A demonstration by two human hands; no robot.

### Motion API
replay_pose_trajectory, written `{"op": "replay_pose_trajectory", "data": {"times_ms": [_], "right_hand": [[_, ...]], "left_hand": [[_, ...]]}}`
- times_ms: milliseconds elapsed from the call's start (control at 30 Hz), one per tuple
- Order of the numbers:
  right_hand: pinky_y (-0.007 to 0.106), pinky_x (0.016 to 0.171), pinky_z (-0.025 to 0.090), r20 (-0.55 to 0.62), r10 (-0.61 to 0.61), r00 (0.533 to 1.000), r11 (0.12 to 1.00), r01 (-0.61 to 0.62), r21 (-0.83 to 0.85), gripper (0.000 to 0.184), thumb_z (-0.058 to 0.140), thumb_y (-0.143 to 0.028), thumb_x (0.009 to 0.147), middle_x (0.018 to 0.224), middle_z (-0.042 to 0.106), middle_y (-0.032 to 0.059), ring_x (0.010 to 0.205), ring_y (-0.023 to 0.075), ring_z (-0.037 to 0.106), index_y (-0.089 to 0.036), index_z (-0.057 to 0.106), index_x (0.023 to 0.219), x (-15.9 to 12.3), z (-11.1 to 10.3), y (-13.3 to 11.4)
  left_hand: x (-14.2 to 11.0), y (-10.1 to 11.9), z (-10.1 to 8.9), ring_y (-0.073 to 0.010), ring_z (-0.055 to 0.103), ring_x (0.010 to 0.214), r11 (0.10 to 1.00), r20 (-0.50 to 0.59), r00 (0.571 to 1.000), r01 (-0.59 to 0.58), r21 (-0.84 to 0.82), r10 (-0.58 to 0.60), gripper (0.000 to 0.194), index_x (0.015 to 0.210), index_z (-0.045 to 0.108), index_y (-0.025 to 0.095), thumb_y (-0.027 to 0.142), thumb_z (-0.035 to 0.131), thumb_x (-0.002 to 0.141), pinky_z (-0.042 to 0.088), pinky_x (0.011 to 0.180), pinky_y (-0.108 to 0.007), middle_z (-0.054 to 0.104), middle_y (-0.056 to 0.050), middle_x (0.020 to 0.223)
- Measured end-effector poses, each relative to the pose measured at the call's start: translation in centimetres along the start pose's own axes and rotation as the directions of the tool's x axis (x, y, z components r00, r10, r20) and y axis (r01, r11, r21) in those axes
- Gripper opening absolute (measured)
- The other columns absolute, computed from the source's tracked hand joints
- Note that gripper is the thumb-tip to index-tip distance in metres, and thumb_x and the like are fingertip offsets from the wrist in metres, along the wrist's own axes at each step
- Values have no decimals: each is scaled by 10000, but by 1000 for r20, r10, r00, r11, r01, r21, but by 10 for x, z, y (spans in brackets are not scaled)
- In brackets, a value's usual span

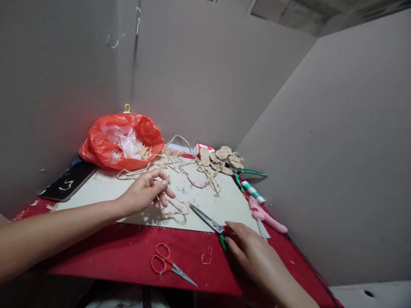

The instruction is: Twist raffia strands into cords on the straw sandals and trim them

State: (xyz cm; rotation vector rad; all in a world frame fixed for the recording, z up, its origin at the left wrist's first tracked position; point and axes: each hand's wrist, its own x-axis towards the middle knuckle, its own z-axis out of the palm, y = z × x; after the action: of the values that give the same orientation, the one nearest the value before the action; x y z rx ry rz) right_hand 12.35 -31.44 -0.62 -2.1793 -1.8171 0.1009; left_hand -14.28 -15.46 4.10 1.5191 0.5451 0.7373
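Observation:
My left hand (149, 191) is over the white board, thumb and fingers pinched together. A thin twisted straw cord (175, 212) trails from beneath its fingers onto the board; the exact grip is partly hidden. My right hand (250, 248) is wrapped around the handles of large scissors (207, 218), whose blades look closed and point up and left towards the cord. Part of a green handle shows below my fingers. A smaller pair of scissors (167, 265) with orange-red handles lies on the red cloth between my arms.
A red plastic bag (93, 145) of scraps stands behind the white board (105, 188), beside a dark phone-like slab (69, 182). Coiled straw pieces (224, 152), green-handled pliers (236, 175), a white-green tube (253, 191) and a pink glue gun (268, 219) line the right side. Grey walls enclose the table.

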Motion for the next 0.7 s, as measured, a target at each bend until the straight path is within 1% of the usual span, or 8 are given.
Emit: {"op": "replay_pose_trajectory", "data": {"times_ms": [100,167,233,300,400,567,633,700], "right_hand": [[358,843,468,124,1,992,991,15,-134,368,399,-223,843,1214,596,143,1043,264,599,-180,578,1161,-6,-4,3],[355,786,473,189,47,981,979,-8,-203,362,382,-187,837,1161,613,152,982,267,620,-171,573,1143,-8,-7,0],[355,750,471,251,88,964,970,-26,-242,359,398,-156,812,1115,629,158,956,276,625,-160,571,1126,-9,-9,-2],[356,755,465,281,119,952,963,-41,-267,400,420,-115,770,1134,628,163,997,287,615,-153,564,1142,-10,-10,-1],[356,765,460,271,151,951,950,-63,-306,439,428,-84,736,1169,620,169,1034,297,605,-149,573,1145,-11,-7,3],[351,715,461,246,120,962,969,-60,-238,421,499,-190,733,1090,677,140,948,306,646,-192,585,1145,-12,-3,19],[348,697,466,174,150,973,980,-123,-158,351,526,-259,737,981,711,119,890,307,660,-213,624,1071,-12,-3,30],[339,668,476,58,157,986,987,-158,20,265,543,-342,749,863,717,93,807,290,662,-228,645,965,-12,-4,37]], "left_hand": [[3,1,-2,-114,617,496,999,-9,1000,-16,-29,16,285,876,398,193,440,537,843,414,414,-188,695,-43,762],[3,2,-2,-119,622,488,999,-6,1000,-8,-51,8,298,879,395,194,446,549,835,417,406,-188,690,-35,740],[1,4,-1,-123,628,500,997,-3,1000,-2,-82,2,311,893,401,191,444,567,824,436,426,-198,684,-31,727],[-1,7,-1,-131,641,539,994,3,1000,5,-109,-4,322,920,411,184,427,592,810,465,468,-218,679,-36,732],[-4,10,-3,-151,658,613,991,28,999,29,-133,-25,365,981,416,173,367,646,773,503,541,-258,678,-58,778],[-5,12,-4,-154,657,657,988,54,997,58,-140,-51,416,1050,402,162,327,653,762,502,584,-272,679,-86,841],[-7,12,-4,-142,647,637,988,64,996,72,-140,-64,435,1086,406,163,337,644,766,487,570,-261,680,-84,852],[-10,13,-6,-126,630,609,989,81,994,86,-120,-77,476,1145,407,169,348,639,770,459,539,-240,683,-84,878]]}}
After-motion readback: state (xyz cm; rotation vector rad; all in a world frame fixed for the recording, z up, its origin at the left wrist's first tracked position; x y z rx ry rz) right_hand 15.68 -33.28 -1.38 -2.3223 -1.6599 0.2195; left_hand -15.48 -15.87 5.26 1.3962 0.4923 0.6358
